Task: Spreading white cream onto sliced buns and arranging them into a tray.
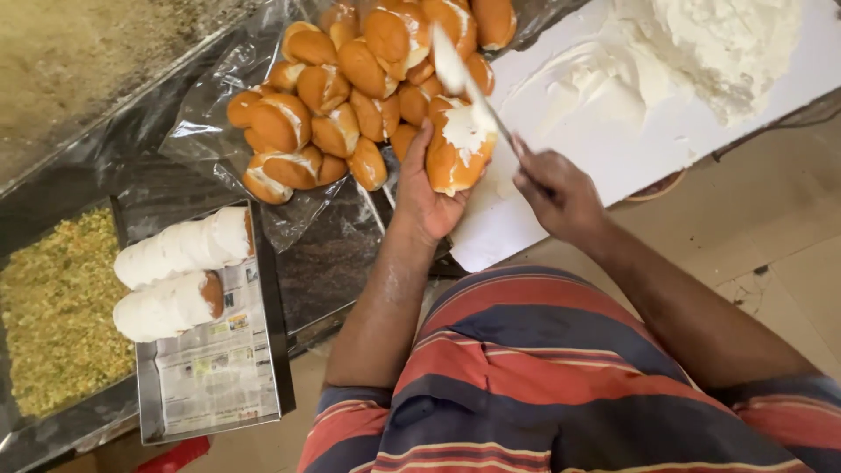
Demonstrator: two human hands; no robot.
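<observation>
Left hand [427,200] cups a golden-brown split bun [457,149] from below, fingers wrapped up its side; right hand [554,191] is closed on the handle of a flat metal spreading knife [457,68], blade coated white and angled up-left over the bun.

I read the step as spreading: the bun's cut face already carries a thick smear of white cream, w/ the blade just above and touching or nearly so; I can't tell which. Next move, as I judge it, needs a steady wrist, blade kept flat, bun held level so cream doesn't slide off.

Bun sits in the left palm, just left of the right hand, at the edge of the white board [666,140]. Behind it, a heap of filled buns on clear plastic sheet [210,131]. Big mound of white cream [727,44] lies far right on the board. Lower left: metal tray lined w/ newspaper [219,368] holding two cream-coated rolls [180,276], next to a tray of yellow-green crumbs [57,307].
</observation>
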